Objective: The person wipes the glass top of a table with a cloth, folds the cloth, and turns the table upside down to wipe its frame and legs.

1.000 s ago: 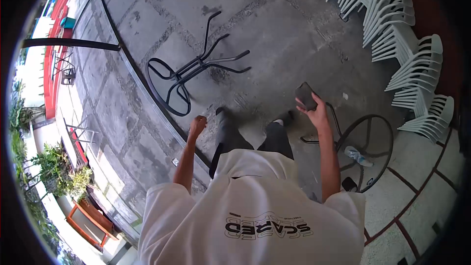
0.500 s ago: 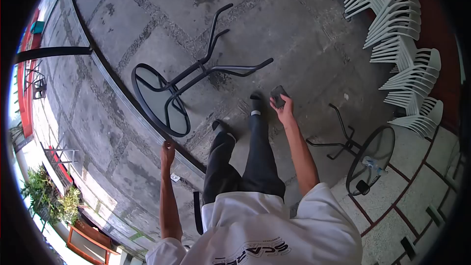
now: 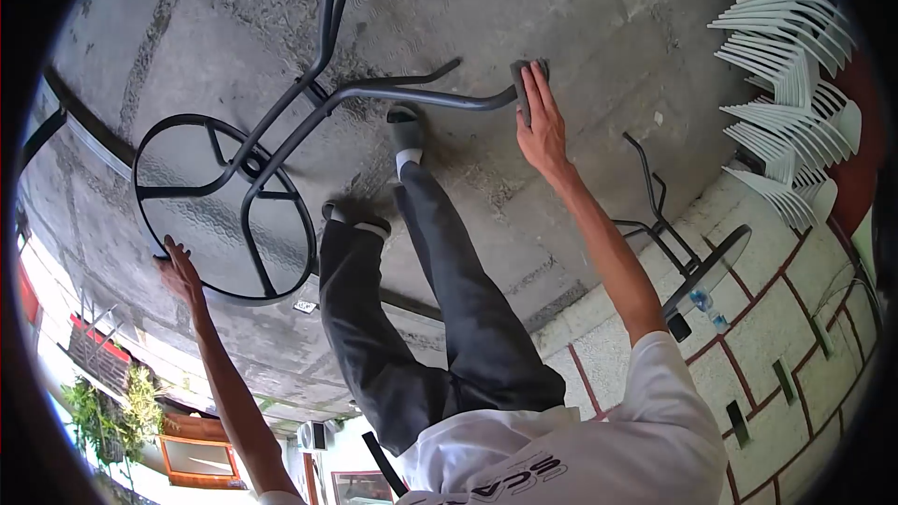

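Observation:
A round table [image 3: 281, 140] with a rippled glass top and dark metal legs lies on its side in front of me. My left hand [image 3: 180, 273] is at the rim of its glass top, fingers stretched out and apart; it seems to touch the edge. In my right hand [image 3: 543, 129] is a dark grey, sponge-like block [image 3: 521, 93], held under straight fingers. The block is against the end of one table leg, and its far side is hidden by my fingers.
Stacked white plastic chairs [image 3: 786, 65] line the right side. Another small glass table [image 3: 706, 266] lies tipped at the lower right, with a clear plastic bottle [image 3: 708, 307] by it. Plants [image 3: 117, 416] stand at the lower left. A metal floor channel [image 3: 89, 126] runs behind the table.
I have come closer to the table. My right hand has brought the grey sponge to the leg's end. My left hand has opened and reached the glass top's rim.

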The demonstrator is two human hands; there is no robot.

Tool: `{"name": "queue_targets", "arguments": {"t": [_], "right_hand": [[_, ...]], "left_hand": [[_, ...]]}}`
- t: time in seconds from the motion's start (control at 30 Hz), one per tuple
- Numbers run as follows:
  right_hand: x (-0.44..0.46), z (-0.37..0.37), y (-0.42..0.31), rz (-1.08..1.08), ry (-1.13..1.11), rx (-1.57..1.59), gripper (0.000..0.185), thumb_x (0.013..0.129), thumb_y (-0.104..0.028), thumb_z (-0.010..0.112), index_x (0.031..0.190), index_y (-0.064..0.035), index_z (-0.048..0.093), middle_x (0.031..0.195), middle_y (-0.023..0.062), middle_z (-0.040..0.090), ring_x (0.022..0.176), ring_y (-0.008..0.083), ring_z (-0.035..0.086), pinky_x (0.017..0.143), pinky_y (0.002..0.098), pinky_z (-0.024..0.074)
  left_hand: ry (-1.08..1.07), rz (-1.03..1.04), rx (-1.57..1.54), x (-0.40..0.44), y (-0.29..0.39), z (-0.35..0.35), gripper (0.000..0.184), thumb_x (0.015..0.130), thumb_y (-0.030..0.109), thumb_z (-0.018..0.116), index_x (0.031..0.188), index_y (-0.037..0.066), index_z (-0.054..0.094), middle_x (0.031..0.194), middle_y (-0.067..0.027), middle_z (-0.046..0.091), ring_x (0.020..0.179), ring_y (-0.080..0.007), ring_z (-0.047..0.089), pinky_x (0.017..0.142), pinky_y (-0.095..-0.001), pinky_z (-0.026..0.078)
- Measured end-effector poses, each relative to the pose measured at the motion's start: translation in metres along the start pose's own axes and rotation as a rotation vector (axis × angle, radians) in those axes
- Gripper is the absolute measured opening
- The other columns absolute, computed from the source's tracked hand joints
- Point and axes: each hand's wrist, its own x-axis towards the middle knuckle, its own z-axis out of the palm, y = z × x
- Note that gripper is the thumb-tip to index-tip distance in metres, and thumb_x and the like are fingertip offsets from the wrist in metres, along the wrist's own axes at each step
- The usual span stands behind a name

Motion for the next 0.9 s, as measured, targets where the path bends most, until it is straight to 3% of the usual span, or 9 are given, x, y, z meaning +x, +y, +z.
{"name": "queue_targets", "arguments": {"t": [0.2, 0.37, 0.57, 0.77, 0.9], "right_hand": [[-0.026, 0.042, -0.064, 0.064, -0.057, 0.064, 0.08, 0.085, 0.006, 0.064, 0.155, -0.0021, 0.028, 0.162, 0.0187, 0.026, 0.144, 0.0386, 0.037, 0.115, 0.0424, 0.0398], [-0.018, 0.082, -0.09, 0.189, -0.002, 0.03, 0.067, 0.097, -0.005, 0.055, 0.155, 0.0038, 0.024, 0.163, 0.0204, 0.021, 0.146, 0.04, 0.033, 0.118, 0.0432, 0.0369], [-0.004, 0.128, -0.109, 0.139, -0.02, -0.038, 0.063, 0.102, -0.013, 0.051, 0.156, 0.0013, 0.022, 0.163, 0.0192, 0.019, 0.141, 0.0416, 0.039, 0.108, 0.0449, 0.0472], [0.029, 0.186, -0.142, 0.141, -0.22, 0.017, 0.064, 0.101, -0.017, 0.053, 0.155, -0.0009, 0.023, 0.164, 0.0165, 0.02, 0.13, 0.043, 0.052, 0.099, 0.048, 0.0524], [0.058, 0.252, -0.167, 0.015, -0.163, 0.14, 0.061, 0.1, -0.024, 0.053, 0.151, 0.0001, 0.031, 0.158, 0.0189, 0.03, 0.12, 0.0442, 0.058, 0.094, 0.0499, 0.0544]], "left_hand": [[0.037, -0.02, 0.06, -0.018, 0.024, -0.005, 0.065, 0.095, 0.052, 0.056, 0.12, -0.008, 0.059, 0.1, -0.0203, 0.075, 0.087, -0.0287, 0.075, 0.081, -0.0409, 0.055], [0.051, -0.029, 0.091, -0.026, 0.037, -0.007, 0.063, 0.092, 0.05, 0.054, 0.119, -0.006, 0.061, 0.099, -0.0191, 0.076, 0.089, -0.0288, 0.075, 0.08, -0.0399, 0.055], [0.119, 0.005, 0.085, -0.029, 0.034, -0.004, 0.062, 0.091, 0.053, 0.053, 0.108, -0.005, 0.065, 0.091, -0.0166, 0.076, 0.078, -0.0269, 0.072, 0.072, -0.0395, 0.053], [0.174, 0.077, 0.048, -0.027, 0.027, 0.0, 0.062, 0.091, 0.057, 0.055, 0.098, -0.004, 0.066, 0.084, -0.017, 0.073, 0.073, -0.029, 0.068, 0.071, -0.0438, 0.049], [0.165, 0.068, -0.016, -0.031, 0.03, 0.001, 0.065, 0.092, 0.06, 0.055, 0.1, -0.003, 0.065, 0.084, -0.0159, 0.074, 0.073, -0.0289, 0.067, 0.072, -0.0437, 0.049]]}}
